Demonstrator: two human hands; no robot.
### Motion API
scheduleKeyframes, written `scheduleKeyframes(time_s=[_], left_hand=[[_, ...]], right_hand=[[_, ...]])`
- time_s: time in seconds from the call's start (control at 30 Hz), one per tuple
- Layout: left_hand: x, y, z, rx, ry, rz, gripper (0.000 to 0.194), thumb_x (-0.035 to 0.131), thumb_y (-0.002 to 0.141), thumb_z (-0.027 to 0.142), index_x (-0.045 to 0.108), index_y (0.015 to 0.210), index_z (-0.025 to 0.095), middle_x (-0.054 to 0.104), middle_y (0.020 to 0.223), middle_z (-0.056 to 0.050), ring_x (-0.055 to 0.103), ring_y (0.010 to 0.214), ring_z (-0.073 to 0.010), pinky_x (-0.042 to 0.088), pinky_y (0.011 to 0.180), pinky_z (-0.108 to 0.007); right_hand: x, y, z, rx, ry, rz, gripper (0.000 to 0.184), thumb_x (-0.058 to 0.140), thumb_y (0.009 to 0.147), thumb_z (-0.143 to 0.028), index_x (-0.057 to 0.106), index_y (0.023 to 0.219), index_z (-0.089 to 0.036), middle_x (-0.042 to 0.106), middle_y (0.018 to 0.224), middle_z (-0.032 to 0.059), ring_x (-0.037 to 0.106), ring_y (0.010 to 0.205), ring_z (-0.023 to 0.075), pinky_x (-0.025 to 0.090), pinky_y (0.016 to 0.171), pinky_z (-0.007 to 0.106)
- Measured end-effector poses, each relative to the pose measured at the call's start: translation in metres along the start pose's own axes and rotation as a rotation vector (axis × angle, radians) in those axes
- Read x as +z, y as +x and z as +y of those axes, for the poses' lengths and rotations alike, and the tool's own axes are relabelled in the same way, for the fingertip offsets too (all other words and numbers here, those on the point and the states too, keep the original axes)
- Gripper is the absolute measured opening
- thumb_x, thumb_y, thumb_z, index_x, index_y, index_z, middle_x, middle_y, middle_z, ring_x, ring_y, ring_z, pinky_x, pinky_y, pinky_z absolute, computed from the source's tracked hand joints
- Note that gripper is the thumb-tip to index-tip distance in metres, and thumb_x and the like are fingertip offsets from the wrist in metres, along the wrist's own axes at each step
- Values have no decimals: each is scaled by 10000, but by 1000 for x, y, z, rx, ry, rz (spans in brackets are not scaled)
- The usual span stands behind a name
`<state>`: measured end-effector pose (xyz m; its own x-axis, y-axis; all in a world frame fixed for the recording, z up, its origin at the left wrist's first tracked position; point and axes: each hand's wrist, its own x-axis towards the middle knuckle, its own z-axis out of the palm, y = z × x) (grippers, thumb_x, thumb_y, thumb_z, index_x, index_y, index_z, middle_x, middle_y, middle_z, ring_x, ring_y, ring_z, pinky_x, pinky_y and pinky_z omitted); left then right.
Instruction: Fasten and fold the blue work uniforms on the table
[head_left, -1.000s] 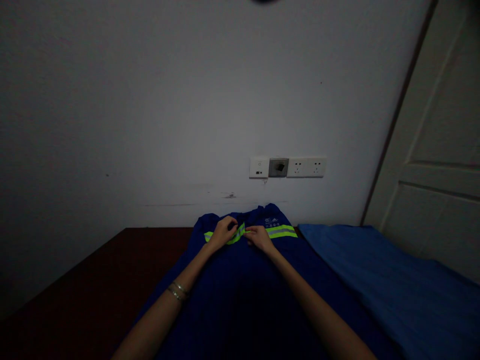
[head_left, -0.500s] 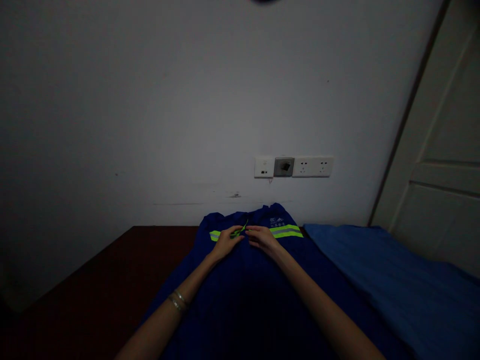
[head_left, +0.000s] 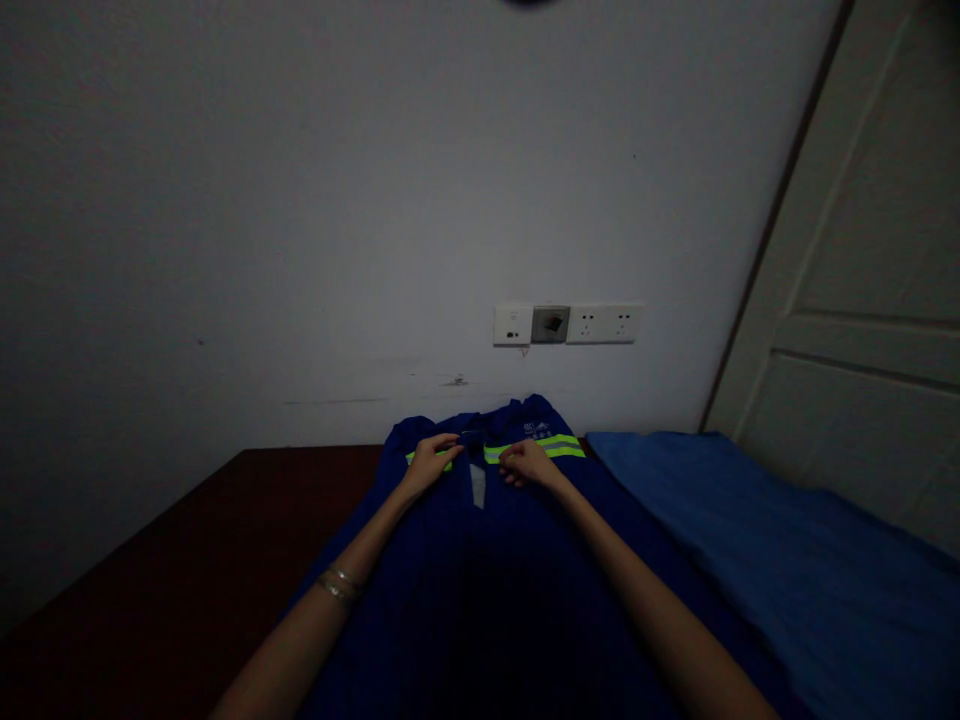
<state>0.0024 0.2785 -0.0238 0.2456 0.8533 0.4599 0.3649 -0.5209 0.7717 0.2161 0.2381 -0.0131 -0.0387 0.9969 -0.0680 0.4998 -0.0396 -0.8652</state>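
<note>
A dark blue work jacket [head_left: 450, 570] lies spread in front of me, with a yellow-green and grey reflective stripe [head_left: 568, 446] across its chest and a small printed logo at the upper right. Its front gapes at the middle, and a grey patch [head_left: 478, 487] shows in the gap. My left hand [head_left: 430, 463] pinches the left front edge between thumb and fingers. On the other side of the gap, my right hand [head_left: 529, 463] has its fingers curled and closed on the right front panel at the stripe. The lower jacket is lost in shadow.
The jacket rests on a dark red surface [head_left: 292, 500] against a pale wall. A lighter blue cloth [head_left: 750, 530] lies to the right. Sockets and a grey switch plate [head_left: 550, 324] are on the wall. A panelled door [head_left: 862, 300] stands at the right.
My hands have moved apart, left hand leftward and right hand slightly rightward relative to the jacket. The jacket's front has parted between them, exposing the grey patch. The view has turned slightly right.
</note>
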Motion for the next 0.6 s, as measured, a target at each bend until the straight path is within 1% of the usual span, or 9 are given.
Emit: scheduleKeyframes(time_s=[0.1, 0.17, 0.27, 0.33, 0.4, 0.47, 0.53, 0.6], left_hand=[[-4, 4, -5, 13, -53, -36, 267, 626, 719, 250, 662, 948, 118, 692, 971, -89, 641, 893, -199, 498, 833, -312], [-5, 4, -7, 22, -69, -52, 277, 626, 717, 257, 662, 953, 117, 692, 975, -89, 641, 896, -207, 499, 832, -328], [-5, 4, -7, 28, -68, -63, 294, 629, 707, 260, 663, 958, 110, 691, 979, -95, 642, 892, -217, 500, 828, -341], [-5, 4, -6, 40, -63, -72, 299, 629, 704, 266, 665, 955, 107, 694, 970, -95, 643, 885, -220, 500, 823, -340], [-6, 3, -4, 48, -64, -78, 301, 629, 704, 274, 667, 953, 110, 696, 962, -92, 644, 877, -219, 502, 811, -334], [-6, 2, -2, 48, -69, -87, 293, 624, 706, 273, 669, 946, 112, 698, 952, -90, 644, 867, -216, 503, 797, -324], [-6, 2, 0, 43, -63, -101, 283, 613, 712, 264, 670, 942, 110, 702, 931, -86, 645, 848, -208, 503, 780, -309], [-6, 0, 0, 38, -44, -116, 280, 599, 720, 256, 668, 948, 109, 704, 913, -81, 644, 826, -200, 501, 760, -296]], right_hand=[[17, -3, 6, -50, -135, 76, 125, 536, 729, -184, 636, 681, -127, 656, 622, 43, 602, 533, 124, 428, 482, 192], [29, -5, 6, -86, -232, 138, 142, 561, 717, -231, 638, 654, -129, 658, 635, 56, 620, 629, 154, 433, 560, 215], [44, -8, 4, -117, -355, 224, 187, 599, 698, -309, 651, 692, -130, 678, 790, 114, 617, 831, 225, 427, 697, 274], [51, -9, 3, -115, -463, 262, 237, 605, 695, -357, 660, 754, -134, 670, 882, 147, 604, 898, 264, 420, 735, 314], [56, -7, 4, -90, -547, 284, 261, 611, 688, -370, 665, 815, -149, 662, 934, 156, 600, 923, 281, 417, 751, 336], [59, -5, 5, -59, -558, 293, 229, 623, 669, -316, 670, 835, -165, 661, 956, 147, 599, 936, 282, 416, 762, 342], [59, -2, 7, -38, -499, 290, 190, 624, 641, -233, 678, 812, -171, 667, 948, 137, 604, 932, 280, 418, 755, 337], [57, 2, 9, -29, -435, 281, 182, 616, 619, -186, 686, 786, -176, 677, 913, 113, 616, 896, 263, 427, 724, 315]])
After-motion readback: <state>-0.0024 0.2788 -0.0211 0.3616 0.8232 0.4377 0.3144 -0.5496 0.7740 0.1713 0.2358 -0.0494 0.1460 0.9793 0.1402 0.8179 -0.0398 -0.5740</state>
